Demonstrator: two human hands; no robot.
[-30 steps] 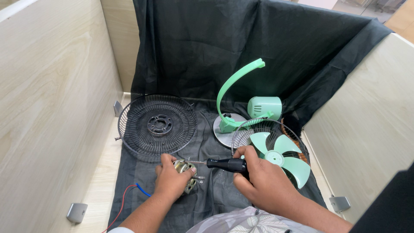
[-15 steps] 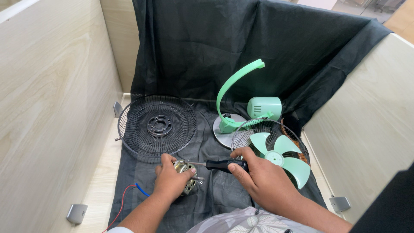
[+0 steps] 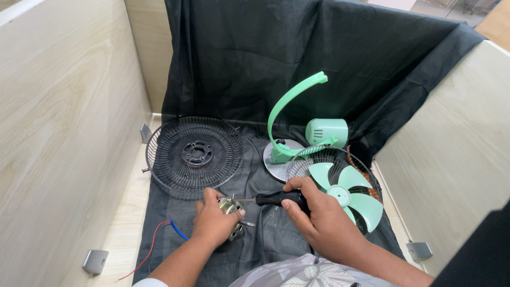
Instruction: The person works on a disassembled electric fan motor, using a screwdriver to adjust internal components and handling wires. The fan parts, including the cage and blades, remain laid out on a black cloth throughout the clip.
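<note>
The left hand (image 3: 212,223) is closed in a grip round one small metal fan motor (image 3: 232,212), fingers wrapped over its top, holding it down on the black cloth (image 3: 265,234) that covers the desk. The right hand (image 3: 321,220) is closed in a grip round the black handle of one screwdriver (image 3: 276,199); the shaft runs level from that grip toward the left hand, and its tip meets the motor just at the left fingertips. The two grips sit near each other, joined by the tool.

From under the left wrist two thin wires trail out, one red (image 3: 146,252) and one blue (image 3: 178,229), away from the right grip and onto the pale wooden desk (image 3: 125,223).

Beyond the left grip lies one round black wire fan guard (image 3: 194,155), flat on the cloth. Just beside the right grip, on its outer side, is a second wire guard (image 3: 332,186) with one mint-green fan blade (image 3: 345,194) of five vanes resting in it; the right hand's knuckles lie close against this guard's rim. Farther beyond the right grip stands one mint-green fan stand (image 3: 289,114), a curved arm rising from a round grey base, with one mint-green motor housing (image 3: 326,132) beside it.

Two small grey metal brackets (image 3: 95,260) show at the near corners, well apart from both grips, and a third at the wall beside the black guard
</note>
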